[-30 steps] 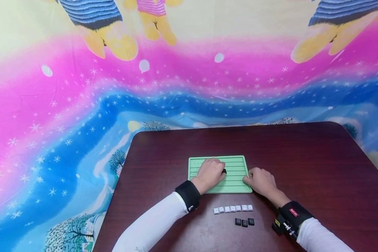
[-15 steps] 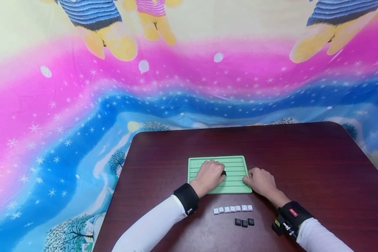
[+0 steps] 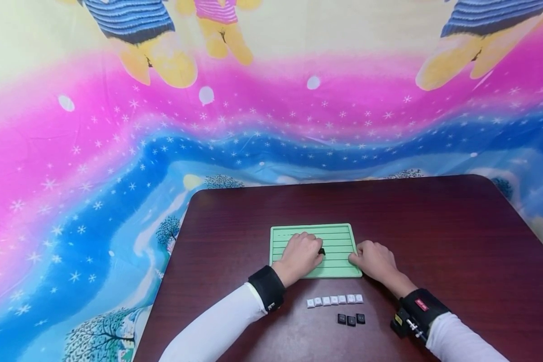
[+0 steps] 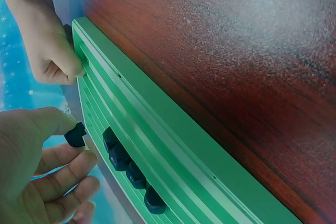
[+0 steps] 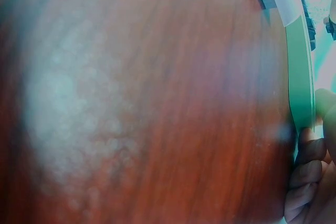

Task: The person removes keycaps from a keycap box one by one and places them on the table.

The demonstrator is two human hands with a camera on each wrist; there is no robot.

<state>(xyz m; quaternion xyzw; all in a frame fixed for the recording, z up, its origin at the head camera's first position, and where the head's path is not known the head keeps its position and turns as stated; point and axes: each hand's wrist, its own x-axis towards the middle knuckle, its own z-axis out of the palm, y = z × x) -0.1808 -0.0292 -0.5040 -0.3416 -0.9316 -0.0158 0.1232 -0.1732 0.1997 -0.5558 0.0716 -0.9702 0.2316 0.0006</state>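
Note:
My left hand (image 3: 300, 255) is over the green grooved tray (image 3: 339, 256), pinching a black keycap (image 4: 75, 135) between thumb and forefinger, its other fingers loosely bent. The left wrist view shows several black keycaps (image 4: 136, 174) in a row in one groove; in the head view this hand hides them. At the tray's right edge, my right hand (image 3: 377, 262) holds the rim, thumb on top and fingers curled against the outer side.
On the near side of the tray lies a row of several white keycaps (image 3: 335, 300) on the dark wooden table (image 3: 416, 216). Nearer still sit three black keycaps (image 3: 351, 320). Behind the table hangs a colourful printed cloth (image 3: 253, 110).
With the black keycap pinched, my left hand has shifted slightly towards the near side of the tray. The right hand stays at the rim, and the tray has not moved.

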